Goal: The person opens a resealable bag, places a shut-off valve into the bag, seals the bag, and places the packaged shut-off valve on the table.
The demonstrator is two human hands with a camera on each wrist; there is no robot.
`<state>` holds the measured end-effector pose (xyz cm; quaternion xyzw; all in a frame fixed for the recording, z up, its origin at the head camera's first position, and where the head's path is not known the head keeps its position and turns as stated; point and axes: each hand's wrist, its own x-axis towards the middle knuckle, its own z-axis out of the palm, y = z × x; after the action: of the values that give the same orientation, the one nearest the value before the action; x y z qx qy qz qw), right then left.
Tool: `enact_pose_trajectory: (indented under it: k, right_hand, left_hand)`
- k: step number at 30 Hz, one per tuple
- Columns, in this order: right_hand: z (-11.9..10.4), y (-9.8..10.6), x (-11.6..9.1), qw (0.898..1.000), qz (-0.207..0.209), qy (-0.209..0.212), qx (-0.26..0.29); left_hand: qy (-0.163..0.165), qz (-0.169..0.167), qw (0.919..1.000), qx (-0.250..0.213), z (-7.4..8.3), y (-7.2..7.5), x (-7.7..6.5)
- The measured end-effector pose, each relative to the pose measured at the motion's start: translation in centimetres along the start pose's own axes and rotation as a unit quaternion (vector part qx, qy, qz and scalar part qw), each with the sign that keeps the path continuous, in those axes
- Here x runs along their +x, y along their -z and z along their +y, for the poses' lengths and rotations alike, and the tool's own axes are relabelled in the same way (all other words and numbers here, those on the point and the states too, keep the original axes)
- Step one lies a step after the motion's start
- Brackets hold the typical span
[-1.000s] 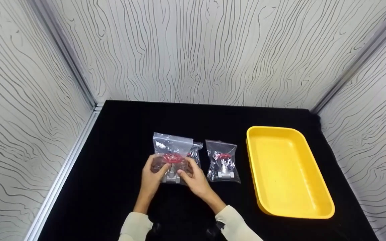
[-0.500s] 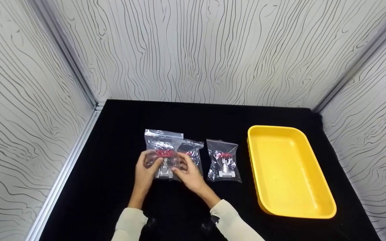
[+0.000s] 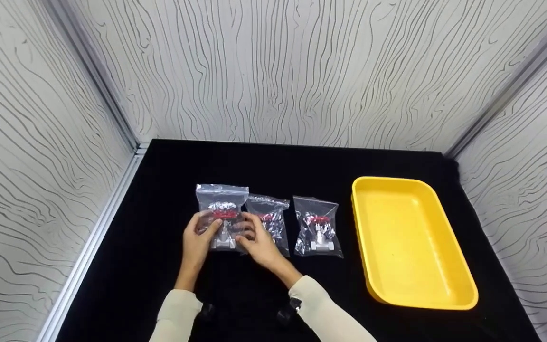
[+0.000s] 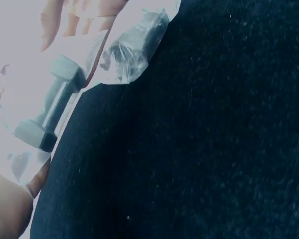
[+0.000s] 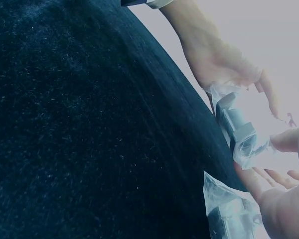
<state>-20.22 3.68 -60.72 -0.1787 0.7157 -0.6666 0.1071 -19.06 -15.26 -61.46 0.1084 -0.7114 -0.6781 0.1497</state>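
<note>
Both hands hold a clear zip bag [image 3: 221, 192] with a metal valve [image 3: 224, 241] inside, its red handwheel [image 3: 224, 214] towards the zip end. My left hand [image 3: 195, 241] grips the bag's left side, thumb on the front. On the right edge, my right hand [image 3: 261, 243] pinches it between thumb and fingers. The left wrist view shows the valve's hexagonal-ended body [image 4: 52, 104] through the plastic. Just right of the held bag, a second bagged valve [image 3: 276, 228] lies partly behind my right hand. A third bagged valve [image 3: 321, 237] lies further right.
A deep yellow tray [image 3: 356, 228] stands on the right of the black table [image 3: 254, 161]. Wood-grain panels [image 3: 273, 71] enclose the table at the back and both sides, with a metal rail [image 3: 98, 232] along the left edge.
Both hands have moved left together with the held bag. More of the second bagged valve now shows to its right. The third bagged valve and the tray have not moved.
</note>
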Motion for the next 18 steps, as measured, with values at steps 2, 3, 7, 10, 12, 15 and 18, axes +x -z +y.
enact_pose_trajectory:
  k: [2, 3, 7, 10, 12, 15, 18]
  right_hand:
    - [0.1, -0.3, 0.1, 1.0, 0.002, -0.002, 0.0]
    - [0.1, -0.4, 0.2, 1.0, 0.003, -0.005, -0.002]
    - [0.3, -0.8, 0.4, 1.0, 0.004, -0.007, -0.011]
    - [0.5, -1.1, 0.6, 1.0, 0.003, -0.012, -0.009]
    - [0.6, -1.3, 0.8, 1.0, 0.004, -0.017, -0.01]
    - [0.7, -1.6, 1.1, 1.0, 0.005, -0.023, -0.019]
    - [0.6, -1.8, 1.5, 0.999, 0.008, -0.026, -0.033]
  left_hand:
    - [0.006, -0.001, 1.0, 0.003, -0.2, 0.2, 0.2]
    - [0.011, -0.002, 0.9999, 0.002, -0.3, 0.4, 0.3]
    - [0.022, -0.007, 0.9997, 0.006, -0.5, 0.8, 0.6]
    - [0.032, -0.014, 0.9993, 0.01, -0.7, 1.1, 0.8]
    - [0.038, -0.019, 0.999, 0.011, -0.8, 1.3, 1.0]
    - [0.043, -0.023, 0.9987, 0.015, -0.9, 1.4, 1.2]
    - [0.045, -0.022, 0.9985, 0.024, -0.9, 1.6, 1.5]
